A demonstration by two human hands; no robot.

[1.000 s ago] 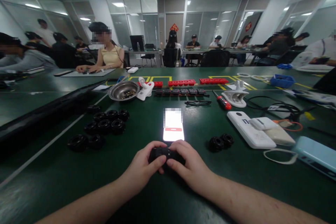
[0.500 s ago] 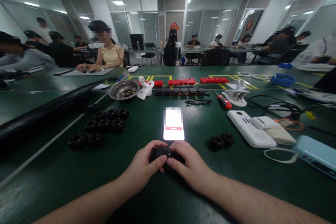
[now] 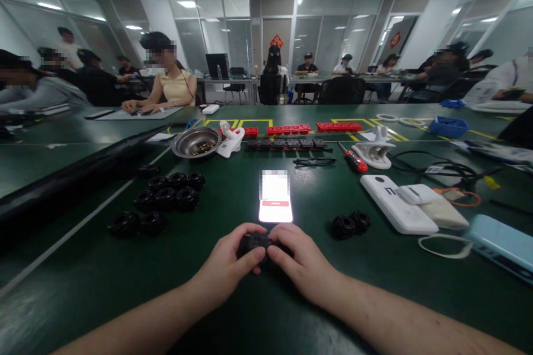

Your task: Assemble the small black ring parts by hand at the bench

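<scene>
My left hand (image 3: 230,258) is closed around a black wheel-like part (image 3: 255,242), thumb in front and fingers behind. From the other side, my right hand (image 3: 303,259) grips the right end of the same part with thumb and fingertips. Its fingers cover much of that end, so I cannot tell whether a second small piece is there. Just beyond my hands lies a lit phone (image 3: 275,212). Two black ring-shaped wheels (image 3: 345,226) sit to the right. To the left, several similar black wheels (image 3: 165,197) stand grouped on the green table (image 3: 233,188).
A steel bowl (image 3: 179,147) with small brass-coloured pieces stands at the back left. Behind the phone are glasses (image 3: 315,162), a black strip (image 3: 287,145) and red trays (image 3: 288,130). Rightward lie a screwdriver (image 3: 356,161), a white power bank (image 3: 395,208) and a light-blue case (image 3: 506,244).
My right thumb and fingertips have shifted slightly at the black part, and it appears turned a little in my hands. The things on the table have not moved.
</scene>
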